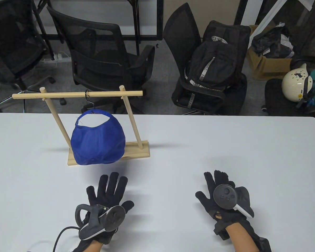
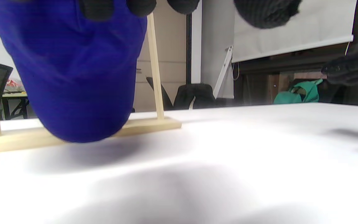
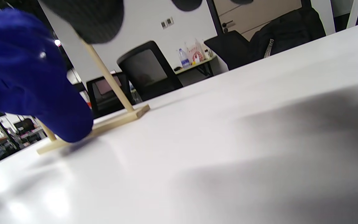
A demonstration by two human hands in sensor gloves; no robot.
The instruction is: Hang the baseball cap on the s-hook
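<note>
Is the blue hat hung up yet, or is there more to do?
It looks done. The blue cap hangs by its back strap from the black hook on the wooden rack. The left hand and right hand are flat over the table, fingers spread, holding nothing. Nothing appears left to do.

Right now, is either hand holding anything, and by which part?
Nothing is held. Left hand and right hand lie open on the table, apart from the cap, which hangs from the s-hook.
</note>
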